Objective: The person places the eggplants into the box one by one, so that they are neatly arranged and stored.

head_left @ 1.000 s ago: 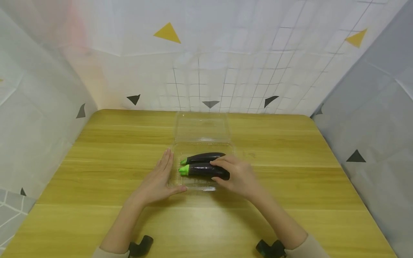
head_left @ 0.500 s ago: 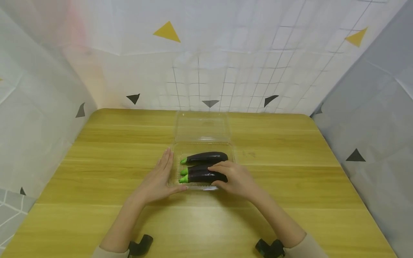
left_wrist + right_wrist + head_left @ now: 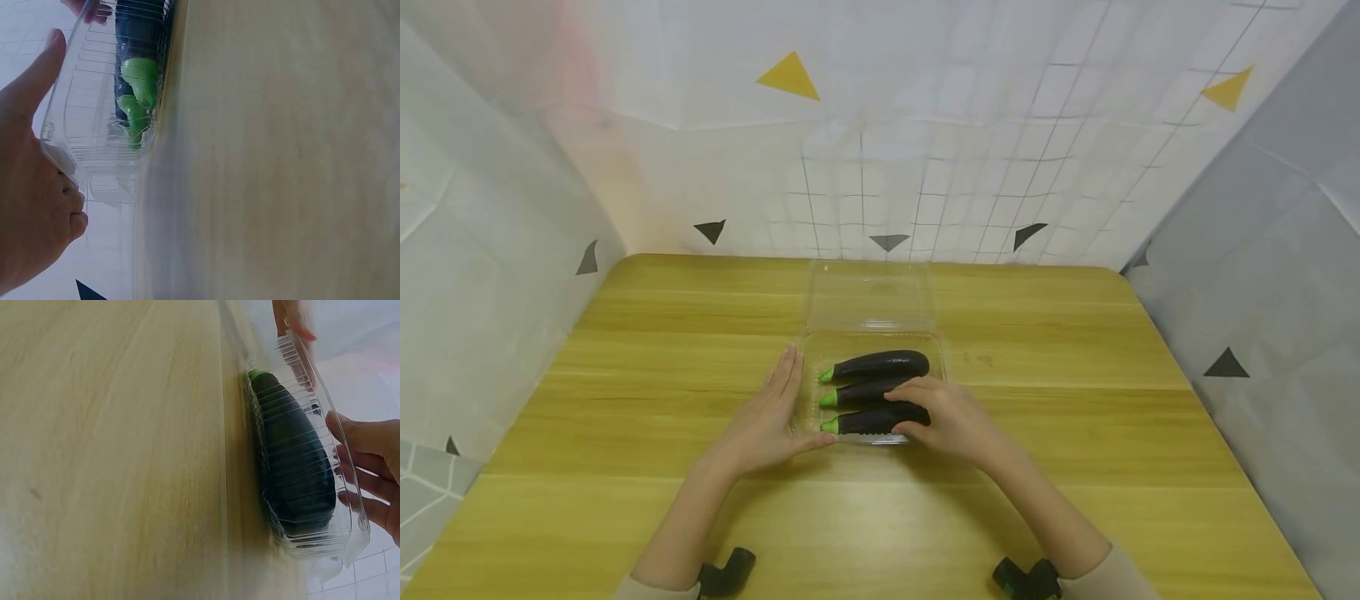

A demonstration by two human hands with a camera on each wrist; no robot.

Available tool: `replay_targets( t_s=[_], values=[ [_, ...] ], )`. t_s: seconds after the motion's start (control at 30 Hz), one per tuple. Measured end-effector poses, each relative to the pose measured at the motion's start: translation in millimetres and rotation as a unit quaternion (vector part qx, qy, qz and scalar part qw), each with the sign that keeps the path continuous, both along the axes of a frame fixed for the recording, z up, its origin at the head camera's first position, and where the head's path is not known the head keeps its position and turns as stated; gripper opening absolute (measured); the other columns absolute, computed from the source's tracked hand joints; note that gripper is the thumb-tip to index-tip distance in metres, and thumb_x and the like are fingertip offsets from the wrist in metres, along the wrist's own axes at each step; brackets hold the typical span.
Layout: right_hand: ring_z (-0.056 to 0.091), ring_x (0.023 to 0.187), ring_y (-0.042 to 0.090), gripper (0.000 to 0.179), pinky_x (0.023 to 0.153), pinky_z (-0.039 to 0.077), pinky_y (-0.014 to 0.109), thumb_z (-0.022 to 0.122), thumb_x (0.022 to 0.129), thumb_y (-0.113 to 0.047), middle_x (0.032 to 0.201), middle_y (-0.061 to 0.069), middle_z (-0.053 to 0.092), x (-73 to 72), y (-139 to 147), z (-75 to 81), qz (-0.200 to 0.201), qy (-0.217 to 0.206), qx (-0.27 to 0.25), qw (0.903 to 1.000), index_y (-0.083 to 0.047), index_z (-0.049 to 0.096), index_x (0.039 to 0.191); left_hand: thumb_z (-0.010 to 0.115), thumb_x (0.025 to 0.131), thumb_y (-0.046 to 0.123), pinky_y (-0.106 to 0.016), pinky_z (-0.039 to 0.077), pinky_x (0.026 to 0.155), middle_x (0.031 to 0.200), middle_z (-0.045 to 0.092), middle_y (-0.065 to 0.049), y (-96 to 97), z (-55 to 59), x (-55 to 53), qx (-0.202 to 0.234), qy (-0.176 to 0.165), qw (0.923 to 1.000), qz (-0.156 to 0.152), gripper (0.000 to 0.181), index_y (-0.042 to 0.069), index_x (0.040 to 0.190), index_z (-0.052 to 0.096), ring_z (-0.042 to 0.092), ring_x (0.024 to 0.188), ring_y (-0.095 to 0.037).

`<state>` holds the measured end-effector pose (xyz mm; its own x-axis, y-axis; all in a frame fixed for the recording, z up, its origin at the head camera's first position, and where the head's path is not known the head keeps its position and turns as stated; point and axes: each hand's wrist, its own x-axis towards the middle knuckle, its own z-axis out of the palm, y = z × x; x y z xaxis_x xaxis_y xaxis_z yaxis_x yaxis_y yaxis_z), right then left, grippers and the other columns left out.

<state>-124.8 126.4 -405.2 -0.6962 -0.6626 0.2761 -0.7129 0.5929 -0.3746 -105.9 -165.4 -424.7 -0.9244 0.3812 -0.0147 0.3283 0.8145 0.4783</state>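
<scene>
A clear plastic clamshell box [image 3: 812, 346] lies on the table with its lid folded back. Three dark eggplants with bright green stem ends lie side by side in it: a back one [image 3: 883, 364], a middle one [image 3: 863, 392] and a front one [image 3: 868, 421]. My left hand [image 3: 763, 421] rests on the box's left side, fingers straight and thumb along the front corner. My right hand [image 3: 943, 412] is over the right ends of the front and middle eggplants, covering part of them. In the right wrist view its spread fingers [image 3: 369, 487] are above the front eggplant [image 3: 294, 456], loosely extended.
The transparent lid [image 3: 868, 296] lies flat toward the back wall. The wood-grain table [image 3: 1075, 358] extends around the box. Pale sheets with printed triangles [image 3: 790, 77] enclose the back and sides. Black wrist mounts [image 3: 727, 573] show at the lower edge.
The front eggplant has come down toward the box's front wall, uncovering the middle one behind it. My right hand has shifted slightly and loosened its hold. The left hand stays in place.
</scene>
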Motion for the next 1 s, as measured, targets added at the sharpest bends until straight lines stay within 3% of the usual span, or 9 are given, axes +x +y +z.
replay_targets(
  t_s=[0.23, 0.4, 0.53, 0.7, 1.0],
  values=[
    [0.065, 0.101, 0.019, 0.042, 0.079, 0.056, 0.033, 0.084, 0.074, -0.018, 0.110, 0.002, 0.069, -3.1, 4, -0.6, 0.014, 0.030, -0.076, 0.9966, -0.008, 0.070, 0.113, 0.062, 0.078, 0.070, -0.049, 0.016, 0.115, 0.160, -0.012, -0.012, 0.0, -0.7, -0.1, 0.001, 0.003, 1.0000, -0.002, 0.120, 0.005, 0.153, -0.005, -0.004, 0.146, -0.029],
    [0.068, 0.095, 0.019, 0.048, 0.076, 0.056, 0.031, 0.089, 0.065, -0.016, 0.105, 0.002, 0.071, -11.2, 12, 6.5, 0.034, 0.088, -0.154, 0.9835, -0.007, 0.071, 0.108, 0.062, 0.078, 0.070, -0.050, 0.017, 0.114, 0.160, -0.012, -0.013, 0.0, -0.3, 0.9, 0.003, 0.005, 1.0000, -0.004, 0.120, 0.005, 0.153, -0.005, -0.003, 0.146, -0.030],
    [0.069, 0.093, 0.020, 0.051, 0.084, 0.053, 0.024, 0.091, 0.060, -0.011, 0.101, 0.005, 0.072, -17.8, 21, 14.9, 0.038, 0.098, -0.209, 0.9723, -0.006, 0.072, 0.106, 0.065, 0.078, 0.067, -0.050, 0.017, 0.114, 0.160, -0.012, -0.013, -0.2, -0.6, 1.7, 0.006, 0.007, 0.9999, -0.003, 0.120, 0.005, 0.154, -0.004, -0.003, 0.146, -0.030],
    [0.069, 0.093, 0.025, 0.045, 0.090, 0.048, 0.019, 0.090, 0.063, -0.013, 0.100, 0.009, 0.073, -24.5, 31, 24.6, 0.028, 0.111, -0.239, 0.9641, -0.004, 0.073, 0.104, 0.062, 0.078, 0.070, -0.050, 0.017, 0.114, 0.160, -0.011, -0.013, -0.1, -1.2, 1.2, 0.003, 0.011, 0.9999, -0.004, 0.120, 0.004, 0.153, -0.004, -0.003, 0.146, -0.031],
    [0.070, 0.088, 0.027, 0.041, 0.087, 0.051, 0.020, 0.089, 0.063, -0.008, 0.099, 0.010, 0.073, -35.2, 36, 38.9, 0.035, 0.112, -0.264, 0.9574, 0.000, 0.073, 0.100, 0.059, 0.077, 0.074, -0.050, 0.018, 0.114, 0.160, -0.010, -0.013, -0.7, -0.6, 1.8, 0.005, 0.004, 1.0000, -0.001, 0.121, 0.006, 0.154, -0.005, -0.003, 0.146, -0.030]
  ],
)
